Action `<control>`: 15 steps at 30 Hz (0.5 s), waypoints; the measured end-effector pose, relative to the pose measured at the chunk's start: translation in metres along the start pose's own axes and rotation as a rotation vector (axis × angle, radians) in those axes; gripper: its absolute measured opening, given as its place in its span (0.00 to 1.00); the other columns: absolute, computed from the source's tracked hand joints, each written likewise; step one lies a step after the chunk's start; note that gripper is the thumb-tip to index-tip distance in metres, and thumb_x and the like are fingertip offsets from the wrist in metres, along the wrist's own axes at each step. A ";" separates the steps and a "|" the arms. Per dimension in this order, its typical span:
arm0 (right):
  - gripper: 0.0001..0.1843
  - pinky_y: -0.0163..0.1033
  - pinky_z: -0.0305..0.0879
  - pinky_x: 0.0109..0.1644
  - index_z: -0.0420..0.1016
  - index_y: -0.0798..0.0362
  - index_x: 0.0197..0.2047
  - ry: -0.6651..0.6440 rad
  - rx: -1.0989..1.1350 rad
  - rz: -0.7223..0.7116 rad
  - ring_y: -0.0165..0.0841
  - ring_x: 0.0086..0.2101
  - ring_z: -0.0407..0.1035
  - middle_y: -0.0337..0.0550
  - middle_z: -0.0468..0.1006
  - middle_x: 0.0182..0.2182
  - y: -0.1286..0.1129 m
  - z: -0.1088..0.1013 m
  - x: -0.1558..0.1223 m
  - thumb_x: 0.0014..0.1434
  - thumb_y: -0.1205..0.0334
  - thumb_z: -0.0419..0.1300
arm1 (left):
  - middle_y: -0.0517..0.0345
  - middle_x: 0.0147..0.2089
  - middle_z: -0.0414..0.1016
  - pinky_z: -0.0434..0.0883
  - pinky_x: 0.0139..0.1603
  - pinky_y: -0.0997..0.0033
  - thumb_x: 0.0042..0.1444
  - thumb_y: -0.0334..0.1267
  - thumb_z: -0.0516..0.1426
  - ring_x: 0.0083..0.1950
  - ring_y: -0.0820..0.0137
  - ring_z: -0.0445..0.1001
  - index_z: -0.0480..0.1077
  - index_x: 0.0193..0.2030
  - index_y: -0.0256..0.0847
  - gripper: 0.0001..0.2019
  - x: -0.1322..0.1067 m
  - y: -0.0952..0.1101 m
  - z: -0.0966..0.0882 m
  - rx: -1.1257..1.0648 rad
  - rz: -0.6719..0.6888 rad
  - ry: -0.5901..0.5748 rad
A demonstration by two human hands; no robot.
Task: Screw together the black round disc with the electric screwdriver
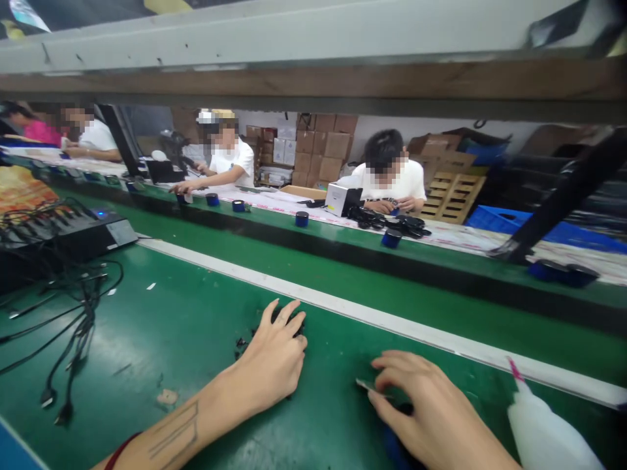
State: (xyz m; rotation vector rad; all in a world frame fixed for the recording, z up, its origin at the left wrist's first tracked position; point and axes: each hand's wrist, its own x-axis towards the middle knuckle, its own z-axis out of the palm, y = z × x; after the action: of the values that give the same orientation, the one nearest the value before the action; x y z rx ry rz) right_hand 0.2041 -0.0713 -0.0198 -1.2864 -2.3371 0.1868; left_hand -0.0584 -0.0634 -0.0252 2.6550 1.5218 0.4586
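1. The left hand (274, 356) lay palm-down on the green desk (186, 326), fingers (287, 312) spread over a pile of small black parts (245, 343).
2. At 3 o'clock from it, the right hand (426, 411) pinched a thin flat piece (368, 386), fingers together.
3. A white squeeze bottle (543, 431) stood at 3 o'clock of that hand.

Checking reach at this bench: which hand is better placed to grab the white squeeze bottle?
Right hand, probably: the white plastic squeeze bottle stands just beside it, while the left hand rests on small black parts farther away.

Left hand (274, 362) on small dark parts (241, 343) mid-worktop (186, 326); right hand (431, 411) right of it; bottle (543, 431) at right edge; cables (73, 313) left.
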 end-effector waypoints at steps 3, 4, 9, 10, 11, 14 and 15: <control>0.15 0.54 0.76 0.44 0.79 0.44 0.27 -0.039 0.066 0.042 0.45 0.42 0.76 0.40 0.81 0.40 -0.006 -0.005 0.011 0.62 0.57 0.54 | 0.39 0.57 0.75 0.50 0.67 0.32 0.57 0.28 0.54 0.68 0.43 0.60 0.78 0.34 0.35 0.10 -0.002 0.000 -0.004 -0.013 -0.026 0.031; 0.16 0.50 0.77 0.44 0.80 0.43 0.28 -0.050 0.133 0.082 0.44 0.42 0.76 0.40 0.81 0.40 -0.002 -0.009 0.009 0.62 0.54 0.55 | 0.42 0.57 0.75 0.51 0.67 0.33 0.56 0.29 0.54 0.68 0.44 0.60 0.78 0.34 0.37 0.10 -0.003 0.000 -0.005 -0.021 -0.039 0.046; 0.08 0.33 0.73 0.36 0.80 0.48 0.30 -0.086 0.452 0.247 0.36 0.33 0.76 0.40 0.80 0.30 0.018 -0.023 -0.011 0.55 0.58 0.60 | 0.48 0.55 0.76 0.60 0.60 0.40 0.50 0.27 0.56 0.63 0.47 0.64 0.77 0.30 0.41 0.09 0.000 -0.003 -0.009 -0.096 -0.090 0.106; 0.06 0.32 0.70 0.33 0.78 0.49 0.29 -0.056 0.501 0.288 0.34 0.30 0.74 0.39 0.79 0.27 0.017 -0.022 -0.014 0.53 0.61 0.60 | 0.47 0.54 0.77 0.61 0.58 0.41 0.50 0.27 0.56 0.62 0.48 0.66 0.77 0.30 0.41 0.09 0.003 -0.002 -0.011 -0.120 -0.090 0.110; 0.04 0.32 0.68 0.31 0.75 0.50 0.27 -0.018 0.547 0.326 0.33 0.27 0.72 0.38 0.77 0.24 0.015 -0.020 -0.016 0.51 0.62 0.59 | 0.47 0.51 0.78 0.62 0.56 0.43 0.50 0.27 0.55 0.59 0.49 0.68 0.76 0.29 0.40 0.09 0.005 0.000 -0.012 -0.149 -0.089 0.110; 0.04 0.32 0.65 0.29 0.71 0.51 0.29 0.117 0.638 0.411 0.32 0.25 0.70 0.36 0.75 0.22 0.005 -0.011 -0.021 0.51 0.61 0.59 | 0.50 0.40 0.79 0.67 0.47 0.53 0.53 0.29 0.54 0.46 0.56 0.73 0.76 0.31 0.39 0.09 0.016 0.014 -0.018 -0.246 -0.092 0.098; 0.06 0.33 0.66 0.30 0.73 0.51 0.32 0.151 0.642 0.423 0.32 0.26 0.70 0.37 0.76 0.24 0.003 -0.009 -0.023 0.52 0.59 0.59 | 0.52 0.36 0.78 0.67 0.43 0.58 0.53 0.30 0.53 0.41 0.60 0.73 0.76 0.32 0.39 0.09 0.020 0.021 -0.019 -0.325 -0.116 0.083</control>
State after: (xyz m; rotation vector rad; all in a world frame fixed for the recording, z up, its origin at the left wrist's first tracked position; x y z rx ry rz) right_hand 0.2209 -0.0893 -0.0203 -1.3615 -1.6404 0.8617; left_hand -0.0364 -0.0593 0.0014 2.3155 1.4658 0.7449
